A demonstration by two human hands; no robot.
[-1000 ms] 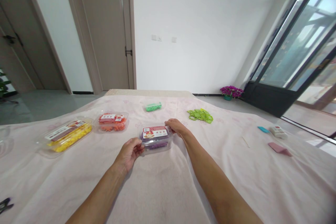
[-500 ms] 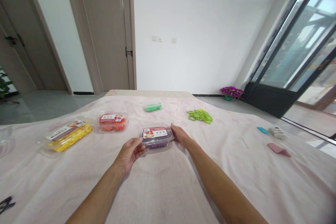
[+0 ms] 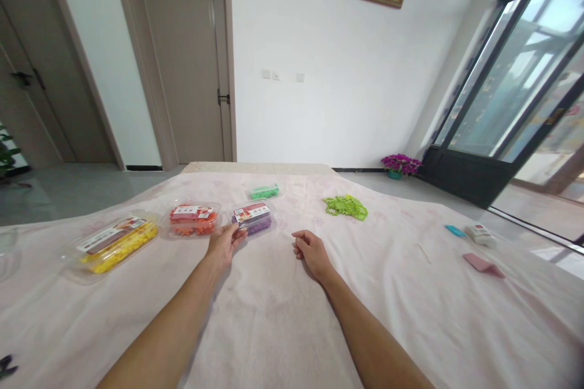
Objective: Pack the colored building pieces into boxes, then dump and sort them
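- Bare on the left hand (image 3: 224,245), uncovered from fingers (image 3: 238,242) to wrist (image 3: 216,264).
- Bare on the right hand (image 3: 314,253) too, rounded at the knuckles (image 3: 312,238), plain across the back.
- Uncovered along the left forearm (image 3: 180,317), right down to the lower edge of the view.
- Uncovered likewise along the right forearm (image 3: 365,334), to that same edge.
- Narrowest at each wrist, thickening gradually toward that edge, smooth in outline.
- Cropped by the view partway up, leaving anything worn higher out of sight.
- Slender at the fingers, with finer detail too small to tell.
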